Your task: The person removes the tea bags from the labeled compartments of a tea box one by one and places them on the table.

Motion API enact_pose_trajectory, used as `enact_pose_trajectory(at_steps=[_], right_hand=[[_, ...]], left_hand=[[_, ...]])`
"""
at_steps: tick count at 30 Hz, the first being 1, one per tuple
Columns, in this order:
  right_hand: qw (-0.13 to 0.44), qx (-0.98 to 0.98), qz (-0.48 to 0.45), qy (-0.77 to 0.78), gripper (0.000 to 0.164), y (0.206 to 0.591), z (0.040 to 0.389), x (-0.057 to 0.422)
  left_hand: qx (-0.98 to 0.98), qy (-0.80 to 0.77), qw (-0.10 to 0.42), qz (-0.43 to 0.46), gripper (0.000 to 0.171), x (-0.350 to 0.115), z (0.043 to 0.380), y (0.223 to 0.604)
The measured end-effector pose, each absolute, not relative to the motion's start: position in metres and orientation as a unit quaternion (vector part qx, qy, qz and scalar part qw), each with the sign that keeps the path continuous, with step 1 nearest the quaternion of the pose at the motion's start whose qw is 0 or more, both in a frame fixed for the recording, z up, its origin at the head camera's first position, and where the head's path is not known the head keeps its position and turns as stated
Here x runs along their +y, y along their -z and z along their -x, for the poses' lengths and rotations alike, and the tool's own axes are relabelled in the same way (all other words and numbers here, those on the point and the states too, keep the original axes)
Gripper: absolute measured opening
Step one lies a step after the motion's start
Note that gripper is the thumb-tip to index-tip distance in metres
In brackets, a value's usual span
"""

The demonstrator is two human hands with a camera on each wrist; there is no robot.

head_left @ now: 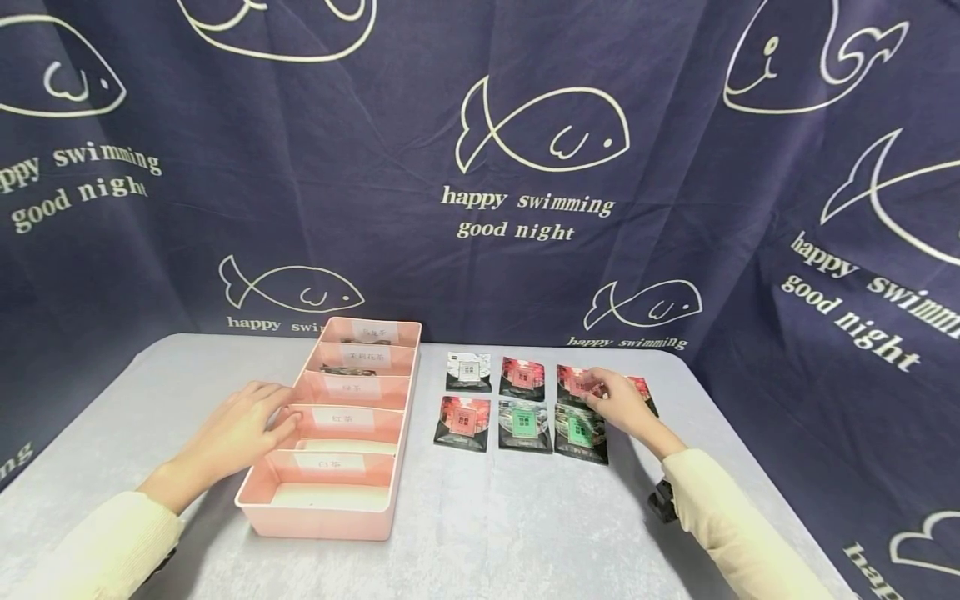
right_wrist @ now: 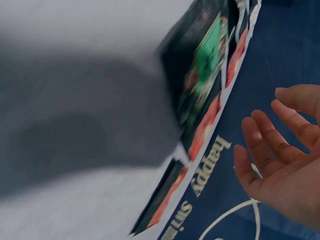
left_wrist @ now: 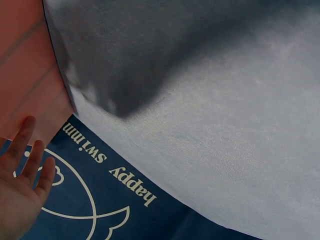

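My left hand (head_left: 236, 429) is at the left rim of a long pink divided box (head_left: 318, 523), fingers relaxed and holding nothing; the left wrist view shows them spread beside its wall. My right hand (head_left: 624, 406) reaches over the back right of a group of flat tea sachets, fingertips close over a red sachet (head_left: 572, 380). In the right wrist view its fingers are loosely bent with nothing between them. Another red sachet (head_left: 642, 389) is partly hidden behind this hand. A green-labelled sachet (head_left: 581, 433) lies just in front of it.
Left of these lie a white sachet (head_left: 468, 373), red sachets (head_left: 522, 377) and another green-labelled sachet (head_left: 525, 425). Paper labels mark the box's dividers; dark packets (head_left: 348, 371) sit in its rear compartments. A dark blue printed curtain (head_left: 525, 275) hangs behind the grey table (head_left: 480, 525).
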State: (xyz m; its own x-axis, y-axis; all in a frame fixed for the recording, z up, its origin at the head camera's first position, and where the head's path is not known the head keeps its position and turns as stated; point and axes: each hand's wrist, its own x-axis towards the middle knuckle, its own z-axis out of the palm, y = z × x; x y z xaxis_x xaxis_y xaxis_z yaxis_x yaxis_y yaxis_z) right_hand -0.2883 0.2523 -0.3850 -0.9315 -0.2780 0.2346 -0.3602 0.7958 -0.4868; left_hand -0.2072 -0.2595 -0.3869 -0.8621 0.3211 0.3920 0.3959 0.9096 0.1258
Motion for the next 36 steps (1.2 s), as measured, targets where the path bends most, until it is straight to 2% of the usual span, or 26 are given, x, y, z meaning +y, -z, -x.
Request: enact_pose_trajectory(at_steps=[15,27,36], right_hand=[[0.051,-0.927,-0.239,-0.283,0.016,0.378,0.288,0.188],[0.055,-0.914,-0.312,-0.255,0.02,0.371,0.29,0.13],[0.05,-0.901,-0.353,-0.246,0.016,0.367,0.292,0.091]], left_hand=[[-0.96,0.105,0.182,0.186,0.037,-0.259,0.209,0.389],[-0.957,0.106,0.191,0.188,0.036,-0.26,0.209,0.39],[-0.957,0.108,0.192,0.189,0.037,-0.262,0.21,0.391]])
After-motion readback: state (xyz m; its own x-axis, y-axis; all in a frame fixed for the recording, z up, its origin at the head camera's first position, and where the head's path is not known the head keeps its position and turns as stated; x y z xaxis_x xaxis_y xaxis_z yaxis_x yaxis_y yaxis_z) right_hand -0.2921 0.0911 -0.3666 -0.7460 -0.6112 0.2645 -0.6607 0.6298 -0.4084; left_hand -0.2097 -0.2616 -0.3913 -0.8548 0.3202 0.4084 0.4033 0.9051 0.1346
